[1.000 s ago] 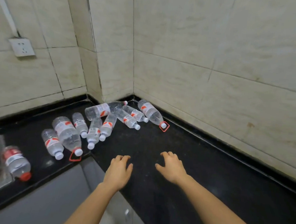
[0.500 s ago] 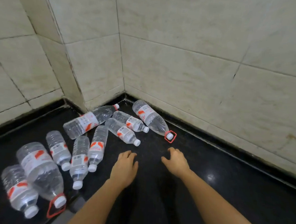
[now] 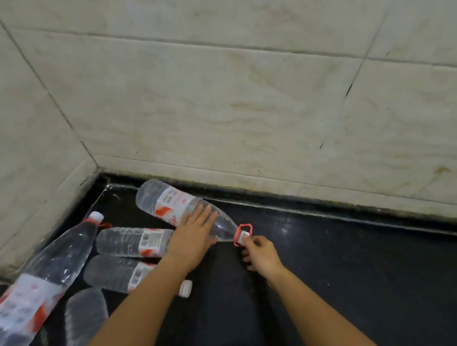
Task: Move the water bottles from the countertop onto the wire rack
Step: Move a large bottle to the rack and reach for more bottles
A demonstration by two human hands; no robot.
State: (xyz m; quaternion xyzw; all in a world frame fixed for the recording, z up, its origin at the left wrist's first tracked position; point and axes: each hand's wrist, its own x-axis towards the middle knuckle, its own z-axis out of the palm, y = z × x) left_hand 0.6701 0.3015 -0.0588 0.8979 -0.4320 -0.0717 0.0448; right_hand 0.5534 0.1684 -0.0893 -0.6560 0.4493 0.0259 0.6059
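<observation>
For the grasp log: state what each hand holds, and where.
Right hand pinches the large bottle at its white cap; left hand rests flat on its shoulder, gripping nothing.

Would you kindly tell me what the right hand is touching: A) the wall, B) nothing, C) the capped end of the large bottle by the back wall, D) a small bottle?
C: the right hand pinches the white cap of the large bottle.
</observation>
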